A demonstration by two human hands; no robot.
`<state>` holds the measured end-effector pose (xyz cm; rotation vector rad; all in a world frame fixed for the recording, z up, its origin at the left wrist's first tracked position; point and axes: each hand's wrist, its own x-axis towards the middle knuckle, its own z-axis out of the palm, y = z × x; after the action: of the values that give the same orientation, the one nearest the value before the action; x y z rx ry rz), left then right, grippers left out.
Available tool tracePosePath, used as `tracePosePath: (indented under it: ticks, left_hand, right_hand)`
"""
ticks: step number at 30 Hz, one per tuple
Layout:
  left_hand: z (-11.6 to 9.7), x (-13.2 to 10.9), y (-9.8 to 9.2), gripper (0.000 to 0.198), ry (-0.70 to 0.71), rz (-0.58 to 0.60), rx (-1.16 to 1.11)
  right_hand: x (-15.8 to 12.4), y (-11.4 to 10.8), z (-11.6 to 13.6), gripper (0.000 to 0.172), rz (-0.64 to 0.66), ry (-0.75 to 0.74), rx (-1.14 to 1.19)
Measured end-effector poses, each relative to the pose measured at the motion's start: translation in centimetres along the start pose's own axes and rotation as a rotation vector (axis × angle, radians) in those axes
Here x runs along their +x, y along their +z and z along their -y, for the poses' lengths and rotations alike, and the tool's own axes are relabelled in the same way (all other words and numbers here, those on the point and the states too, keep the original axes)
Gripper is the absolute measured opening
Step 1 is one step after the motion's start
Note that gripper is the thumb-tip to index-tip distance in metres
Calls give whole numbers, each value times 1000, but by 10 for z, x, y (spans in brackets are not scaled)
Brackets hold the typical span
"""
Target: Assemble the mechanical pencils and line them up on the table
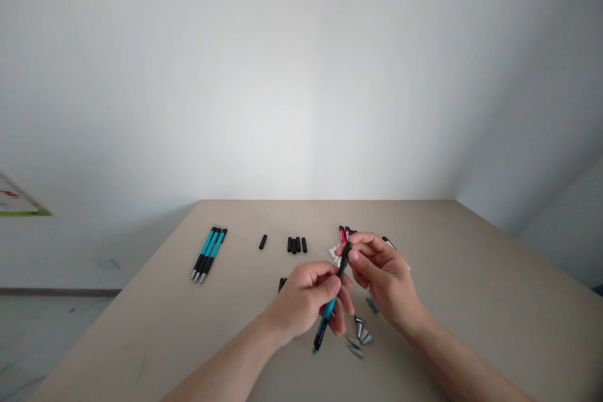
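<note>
A slim teal-and-black pen [328,313] is held up over the near middle of the table, tilted so its black upper end leans away and to the right while its lower tip points back toward the person. The left hand [308,298] is closed around the middle of the barrel, with the thumb laid across it. The right hand [382,276] pinches the black upper end between thumb and fingertips. So both hands grip the same pen, and it hangs clear of the surface.

Just under the hands, near the pen's lower tip, lies a small scatter of grey metal cone tips [360,336] on the beige matte tabletop [188,326]. A short black piece [281,284] peeks out from behind the left hand; I cannot tell what it is. Behind the right hand, partly hidden by its fingers, are a few red-and-black pens [342,233], with something small and white [334,255] beside them.

Further back, to the left, a row of four short black rubber sleeves [296,245] sits side by side. A single black sleeve [262,242] lies apart from them. Well off to the left again, three teal-and-black pens [208,254] lie together, parallel, with their silver tips toward the near edge. A plain white wall [301,75] rises behind the table.
</note>
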<state>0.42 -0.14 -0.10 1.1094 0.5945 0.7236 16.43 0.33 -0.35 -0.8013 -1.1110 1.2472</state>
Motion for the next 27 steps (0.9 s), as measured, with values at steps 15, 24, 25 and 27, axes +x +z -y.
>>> tracePosePath:
  ticks: [15, 24, 25, 27]
  left_hand:
    - [-4, -3, 3, 32, -42, 1, 50]
    - [-2, -2, 4, 23, -1, -53, 96]
    - [-2, -2, 4, 22, -1, -57, 92]
    - [-1, -1, 3, 22, 4, -48, 82]
  right_hand:
    - [-2, 0, 1, 29, -34, -3, -8]
    - [-1, 0, -1, 36, -18, 41, 13]
    - [-1, 0, 0, 36, -18, 46, 16]
    - [0, 1, 0, 36, -9, 49, 19]
